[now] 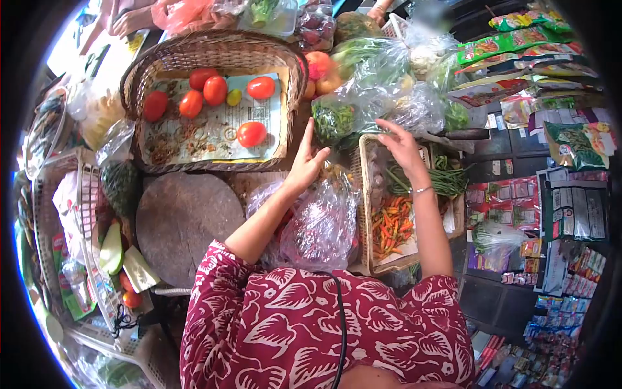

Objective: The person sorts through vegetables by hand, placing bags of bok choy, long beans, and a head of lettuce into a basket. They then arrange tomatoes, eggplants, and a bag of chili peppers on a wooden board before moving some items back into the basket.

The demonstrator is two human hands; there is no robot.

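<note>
My left hand [307, 165] is raised near the right rim of a wicker basket [297, 97], its fingers apart and nothing in it. Several red tomatoes [215, 91] and a small yellow-green fruit [234, 97] lie on newspaper in that basket. Over the back of a second basket [365, 214] hovers my right hand [400, 146], empty, with fingers spread. Orange chillies [391, 227] and long green beans [447, 181] fill part of this basket. Between and beyond my hands are bagged green leaves [334, 120] and clear plastic bags [389, 97].
A round wooden block [188, 223] sits at the left, beside a white plastic crate [87, 194]. Clear bags [321, 227] lie before my body. Packets [505, 201] hang or lie at the right. Another person's hand [133, 23] shows at the top left.
</note>
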